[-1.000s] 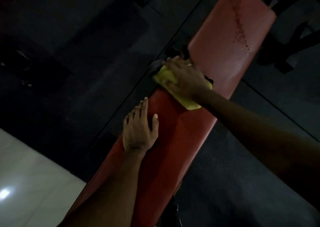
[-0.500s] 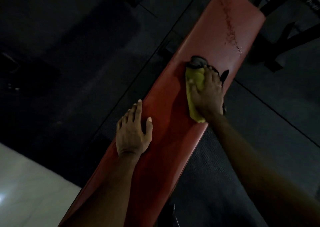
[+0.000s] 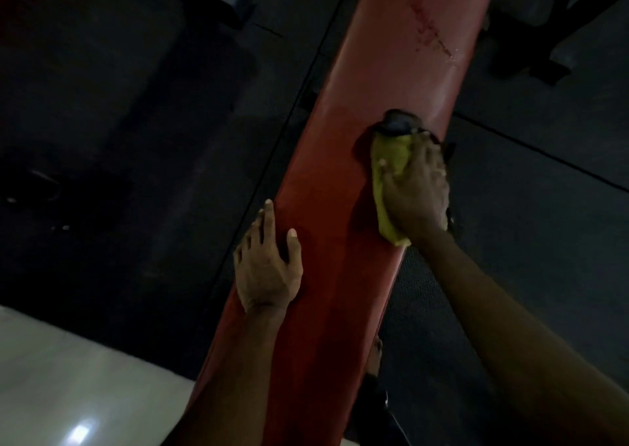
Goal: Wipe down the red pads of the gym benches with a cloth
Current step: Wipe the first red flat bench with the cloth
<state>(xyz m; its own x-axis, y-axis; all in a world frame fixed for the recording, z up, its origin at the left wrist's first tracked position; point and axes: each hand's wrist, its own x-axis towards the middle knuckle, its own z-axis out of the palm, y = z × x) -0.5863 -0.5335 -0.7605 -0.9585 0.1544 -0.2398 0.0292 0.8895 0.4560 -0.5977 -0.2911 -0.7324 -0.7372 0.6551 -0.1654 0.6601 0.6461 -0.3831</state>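
Biggest thing in my feed is the dark rubber floor (image 3: 136, 139), black matting with seams, filling most of the view. Cutting across it from the bottom centre up to the top right is the long red pad (image 3: 333, 258), which is the task's thing. In the bottom-left corner there's a pale tiled floor (image 3: 68, 377) with a bright glare spot on it. At the top right, past the pad, I can make out some dark frame (image 3: 558, 20), but it's too dim to say much more.

Both bare forearms come up from the bottom of the view. The left hand (image 3: 265, 268) lies flat on the pad's left edge, fingers straight, thumb spread out to the side, holding nothing. The right hand (image 3: 415, 190) is palm-down at the pad's right edge, fingers laid loosely over a yellow cloth (image 3: 389, 163) and pressing it onto the red surface. The cloth sticks out from under the hand at both the wrist end and the fingertip end, where a darker bunched part (image 3: 398, 124) shows.

Smallest bit: a dark speckled streak (image 3: 429, 34) runs down the far end of the pad, well apart from the cloth.
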